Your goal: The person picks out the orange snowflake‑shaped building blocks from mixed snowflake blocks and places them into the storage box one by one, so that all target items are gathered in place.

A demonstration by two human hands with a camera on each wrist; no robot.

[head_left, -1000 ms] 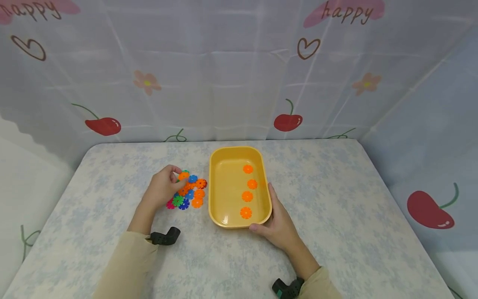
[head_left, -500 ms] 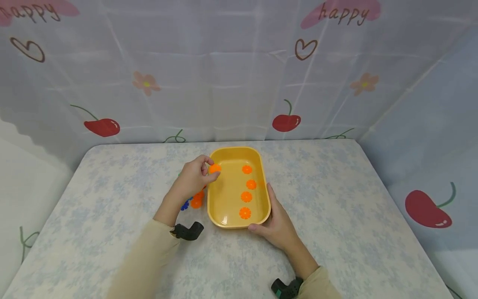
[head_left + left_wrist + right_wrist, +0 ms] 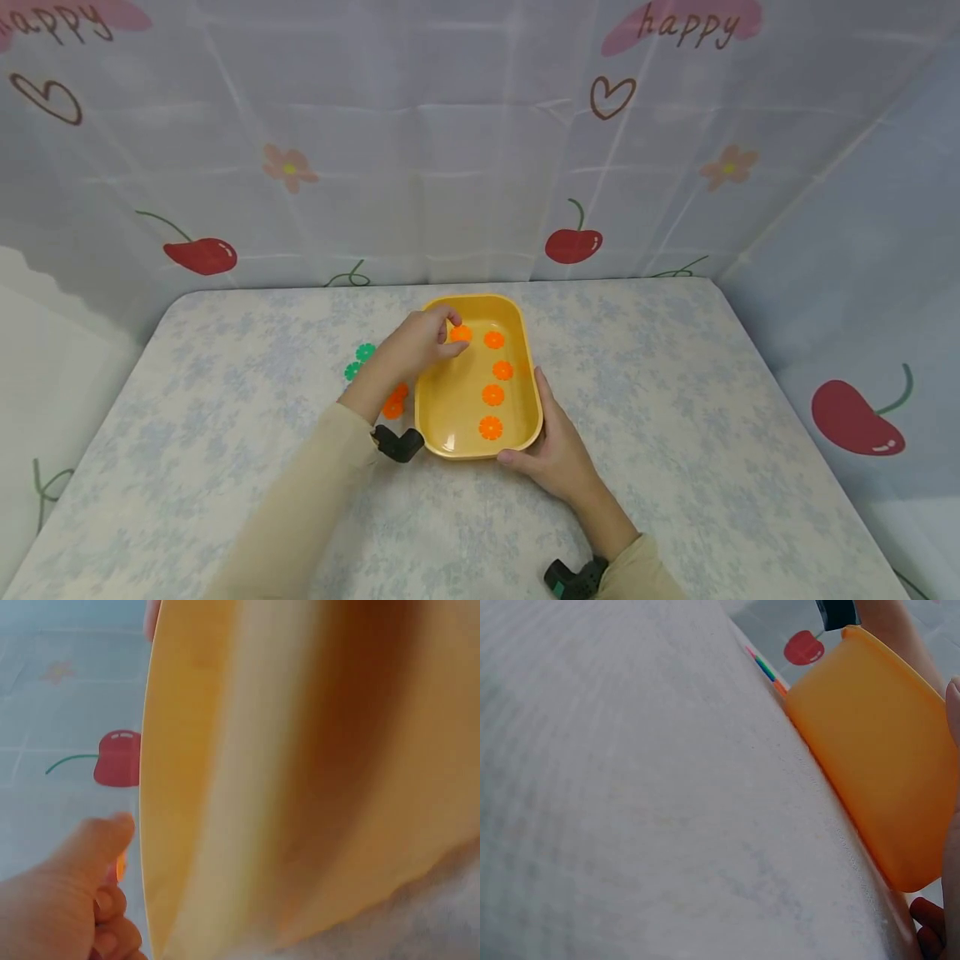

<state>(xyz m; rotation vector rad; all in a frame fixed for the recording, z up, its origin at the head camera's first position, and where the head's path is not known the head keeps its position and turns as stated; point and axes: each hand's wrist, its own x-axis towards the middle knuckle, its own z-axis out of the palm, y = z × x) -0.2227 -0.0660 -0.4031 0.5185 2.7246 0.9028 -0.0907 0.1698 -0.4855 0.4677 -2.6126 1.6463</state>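
Jolting the yellow oblong tray (image 3: 448,404) the right hand (image 3: 558,458) grips could dislodge the orange scalloped disc (image 3: 461,333) the left hand (image 3: 418,340) pinches.

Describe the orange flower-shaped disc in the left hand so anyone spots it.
Find the yellow rectangular tray on the pale mottled tabletop. Toward its far left corner, the left hand pinches the orange flower-shaped disc. Four similar orange discs lie in the tray; only this one is held.

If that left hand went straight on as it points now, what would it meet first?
Likely the farthest orange flower-shaped disc lying in the yellow tray, though the left hand may pass above it; its height is hard to judge.
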